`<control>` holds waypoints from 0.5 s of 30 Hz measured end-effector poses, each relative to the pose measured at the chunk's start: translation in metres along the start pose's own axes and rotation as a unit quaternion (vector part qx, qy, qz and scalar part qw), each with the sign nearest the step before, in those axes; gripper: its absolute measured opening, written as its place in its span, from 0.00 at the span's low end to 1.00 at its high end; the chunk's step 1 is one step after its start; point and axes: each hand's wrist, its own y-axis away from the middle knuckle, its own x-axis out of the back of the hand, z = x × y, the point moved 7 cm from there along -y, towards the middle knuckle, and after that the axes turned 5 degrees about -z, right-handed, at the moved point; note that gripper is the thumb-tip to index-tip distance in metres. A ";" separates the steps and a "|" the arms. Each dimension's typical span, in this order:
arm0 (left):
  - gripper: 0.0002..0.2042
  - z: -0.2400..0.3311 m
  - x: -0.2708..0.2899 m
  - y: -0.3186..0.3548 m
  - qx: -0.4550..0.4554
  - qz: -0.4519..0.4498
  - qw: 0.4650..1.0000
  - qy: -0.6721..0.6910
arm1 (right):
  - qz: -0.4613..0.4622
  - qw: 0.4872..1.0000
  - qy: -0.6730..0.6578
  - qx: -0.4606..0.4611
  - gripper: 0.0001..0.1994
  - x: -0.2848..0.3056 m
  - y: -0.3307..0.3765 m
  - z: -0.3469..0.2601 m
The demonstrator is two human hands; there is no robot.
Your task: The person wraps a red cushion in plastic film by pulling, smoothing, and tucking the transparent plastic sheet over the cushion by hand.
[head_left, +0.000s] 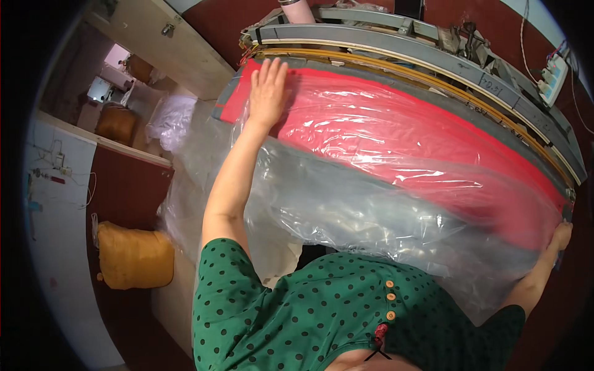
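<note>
1. So the red sheet [383,133] is stretched across the work table, long side along the rails at the back, with shiny clear plastic [346,191] over much of it and spilling toward the person's front.
2. Left hand [269,93] is palm down at the sheet's left end, fingers stretched out straight, pinching nothing.
3. Right hand [562,236] is way over at the other end, by the sheet's right edge. Can't tell if it's pinching anything; the fingers are too small and partly hidden.
4. Behind the sheet: a yellow strip [371,62], then a long grey beam [371,38], a pink bottle [297,11] and, far right, a white power strip [554,80].
5. Room's pretty busy: pale door [167,49] standing open on the left, mustard-yellow bundle [136,255] against the dark red lower wall [124,201].
</note>
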 end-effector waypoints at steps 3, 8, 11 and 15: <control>0.12 -0.037 -0.042 -0.005 0.130 -0.145 0.980 0.037 | 0.004 1.000 0.016 0.016 0.19 0.004 0.001 -0.001; 0.05 -0.078 -0.100 0.022 0.364 -0.070 0.601 0.708 | -0.016 0.997 -0.070 -0.003 0.18 0.009 0.006 -0.004; 0.06 -0.067 -0.102 0.032 0.317 -0.189 0.795 0.482 | 0.006 0.977 -0.213 -0.020 0.21 -0.007 -0.015 0.031; 0.08 -0.039 -0.070 0.025 0.277 -0.181 0.908 0.256 | 0.010 0.864 -0.503 -0.026 0.23 -0.014 -0.026 0.085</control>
